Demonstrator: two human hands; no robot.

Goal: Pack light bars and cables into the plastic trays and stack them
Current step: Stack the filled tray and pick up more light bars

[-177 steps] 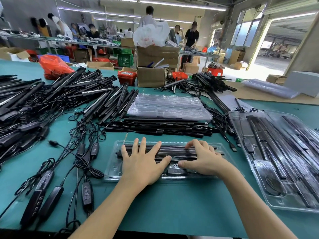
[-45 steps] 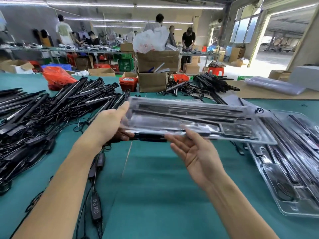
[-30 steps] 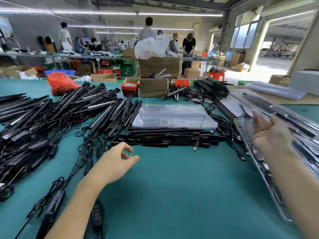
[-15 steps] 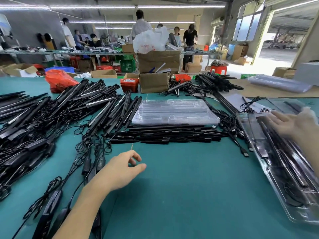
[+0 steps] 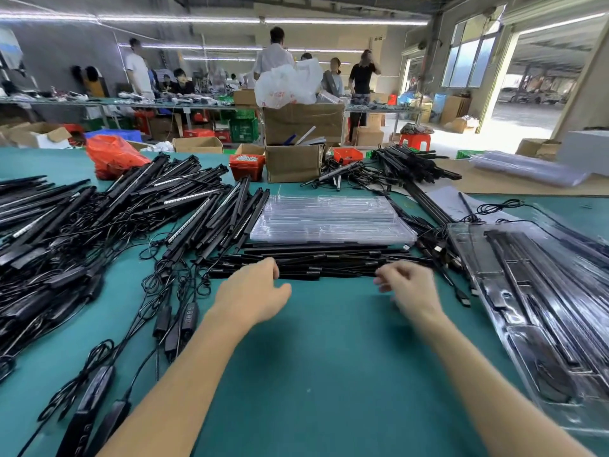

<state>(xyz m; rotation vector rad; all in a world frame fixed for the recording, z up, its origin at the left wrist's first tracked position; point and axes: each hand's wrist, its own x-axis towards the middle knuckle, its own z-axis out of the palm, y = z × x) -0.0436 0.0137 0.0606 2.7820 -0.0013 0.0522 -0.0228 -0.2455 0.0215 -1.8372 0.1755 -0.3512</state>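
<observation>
A row of black light bars (image 5: 329, 262) lies across the green table just beyond both hands. Behind it sits a stack of clear plastic trays (image 5: 333, 219). My left hand (image 5: 253, 291) hovers at the near left end of the row with fingers loosely curled, holding nothing. At the right end my right hand (image 5: 408, 285), blurred, has relaxed fingers and holds nothing. A stack of packed trays (image 5: 543, 308) with bars and cables lies at the right.
A big heap of black light bars and cables (image 5: 82, 232) covers the left of the table, with inline controllers (image 5: 178, 321) near my left arm. Cardboard boxes (image 5: 293, 159) and a red bin (image 5: 247, 164) stand at the back. People work at far tables.
The packed tray went from in front of me onto the stack at the right. My right hand left that stack and came back to the middle; both hands now reach the row of bars.
</observation>
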